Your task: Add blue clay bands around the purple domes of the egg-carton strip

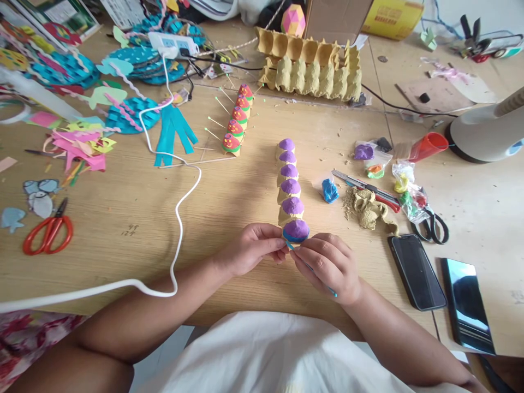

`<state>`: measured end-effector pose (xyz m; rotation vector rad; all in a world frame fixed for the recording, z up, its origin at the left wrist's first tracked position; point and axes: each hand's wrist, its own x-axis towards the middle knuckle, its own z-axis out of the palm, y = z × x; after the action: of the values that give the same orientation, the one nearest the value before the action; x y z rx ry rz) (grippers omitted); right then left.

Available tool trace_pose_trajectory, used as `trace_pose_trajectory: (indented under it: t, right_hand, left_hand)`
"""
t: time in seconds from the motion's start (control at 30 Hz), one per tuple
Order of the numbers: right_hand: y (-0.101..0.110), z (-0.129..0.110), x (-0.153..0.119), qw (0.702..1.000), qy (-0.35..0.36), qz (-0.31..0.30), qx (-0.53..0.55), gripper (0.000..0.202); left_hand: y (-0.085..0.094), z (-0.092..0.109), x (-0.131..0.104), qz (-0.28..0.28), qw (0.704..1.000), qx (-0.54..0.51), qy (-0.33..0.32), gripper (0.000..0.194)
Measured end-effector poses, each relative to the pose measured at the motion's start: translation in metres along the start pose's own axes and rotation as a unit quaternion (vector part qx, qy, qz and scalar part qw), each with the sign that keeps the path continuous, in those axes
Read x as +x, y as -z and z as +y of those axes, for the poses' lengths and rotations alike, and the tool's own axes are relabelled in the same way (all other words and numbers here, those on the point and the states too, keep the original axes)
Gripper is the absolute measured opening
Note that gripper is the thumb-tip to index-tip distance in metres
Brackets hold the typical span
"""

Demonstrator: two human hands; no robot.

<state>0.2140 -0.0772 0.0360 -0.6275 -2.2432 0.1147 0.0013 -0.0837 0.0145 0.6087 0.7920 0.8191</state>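
Note:
A row of egg-carton bumps [290, 187] with purple tops stretches away from me on the wooden table; the nearest bump has a blue band at its lower edge. My left hand [256, 248] pinches at the left of that near end, fingers closed against the carton strip. My right hand [329, 265] is closed on a thin blue tool [311, 268], whose tip meets the blue band. Blue clay [329, 190] lies in a clear wrapper to the right of the row. Farther back stands a red and green carton caterpillar [239, 117] with pins along its sides.
A white cable [179, 218] winds across the left side. Orange scissors [48, 234] lie far left. On the right are a box cutter [366, 188], carton scraps [366, 208], black scissors [438, 226] and two phones [417, 272]. Egg cartons [313, 68] sit at the back.

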Motion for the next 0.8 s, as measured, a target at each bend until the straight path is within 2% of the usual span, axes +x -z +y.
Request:
trace_pose_trajectory:
  t: [0.23, 0.6, 0.8]
  right_hand:
    - [0.0019, -0.0011, 0.0037, 1.000, 0.000, -0.005, -0.012, 0.021]
    - [0.0036, 0.0005, -0.0023, 1.000, 0.003, -0.026, -0.012, 0.032]
    - [0.0046, 0.0005, -0.0027, 0.999, 0.005, -0.028, -0.014, 0.029]
  left_hand:
    - [0.0007, -0.0001, -0.0001, -0.009, 1.000, -0.007, -0.006, 0.028]
    - [-0.0010, 0.0018, -0.0002, 0.001, 1.000, 0.000, 0.003, 0.029]
    - [-0.0001, 0.0003, -0.0010, -0.003, 1.000, -0.002, 0.002, 0.028]
